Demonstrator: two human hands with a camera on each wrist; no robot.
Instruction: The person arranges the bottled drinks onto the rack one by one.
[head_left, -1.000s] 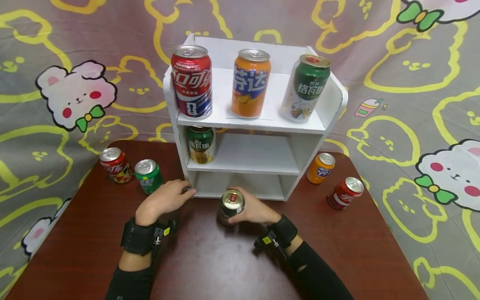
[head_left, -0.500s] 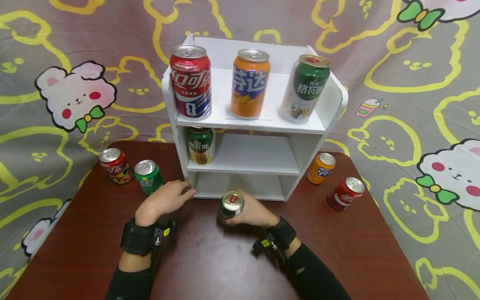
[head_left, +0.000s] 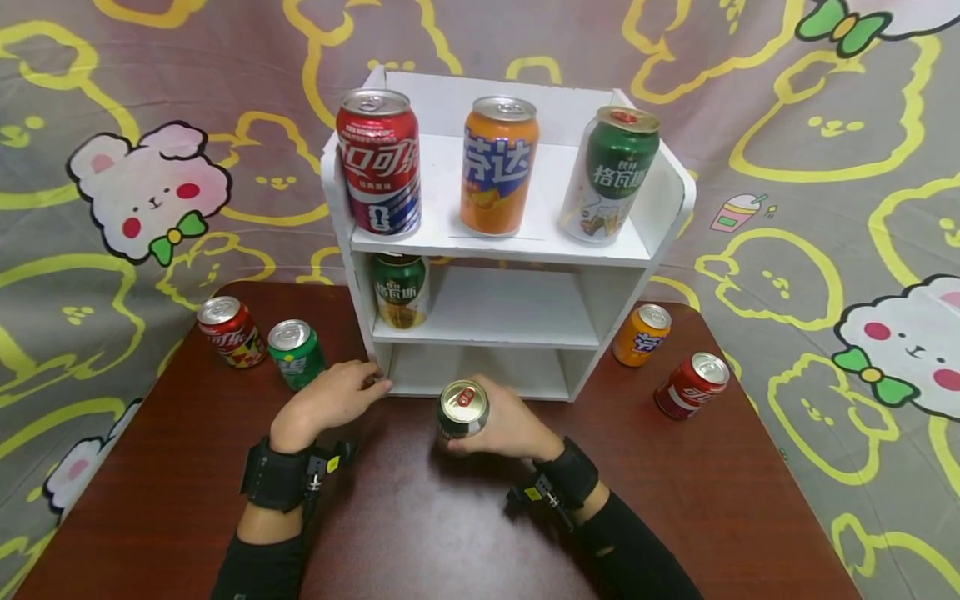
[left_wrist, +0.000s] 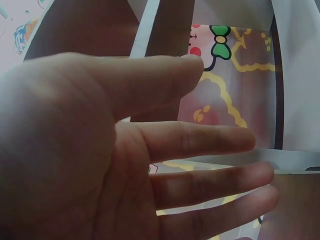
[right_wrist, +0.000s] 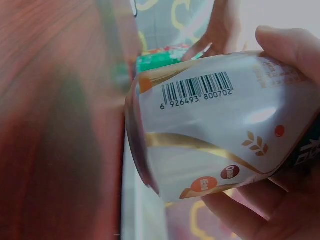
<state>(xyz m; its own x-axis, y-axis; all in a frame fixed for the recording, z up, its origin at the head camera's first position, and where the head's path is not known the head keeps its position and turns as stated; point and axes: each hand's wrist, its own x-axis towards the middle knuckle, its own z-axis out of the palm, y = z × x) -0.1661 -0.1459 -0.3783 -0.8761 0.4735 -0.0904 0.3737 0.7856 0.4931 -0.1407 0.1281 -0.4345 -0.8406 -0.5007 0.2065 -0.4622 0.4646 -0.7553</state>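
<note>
My right hand (head_left: 510,421) grips a drink can (head_left: 463,404) with a gold lid and red tab, just in front of the shelf's lowest level. In the right wrist view, the can (right_wrist: 220,130) shows a white side with a barcode, and its base is close to the tabletop. Thumb and fingers curl round its upper part. My left hand (head_left: 330,404) is near the shelf's lower left corner, beside a green can (head_left: 297,354). Seen from the left wrist, this hand (left_wrist: 135,145) has its fingers extended and spread, with nothing held.
The white shelf (head_left: 480,342) bears a red cola can (head_left: 379,162), an orange can (head_left: 498,167) and a green-and-white can (head_left: 611,175) on top. Another green-and-white can (head_left: 401,290) stands on the middle level. A red can (head_left: 232,333) is at left; orange (head_left: 641,336) and red (head_left: 692,386) cans at right.
The lid of the gripped can looks slightly larger and has shifted a little to the left. My right thumb appears lower on the can. My left hand has stayed in place.
</note>
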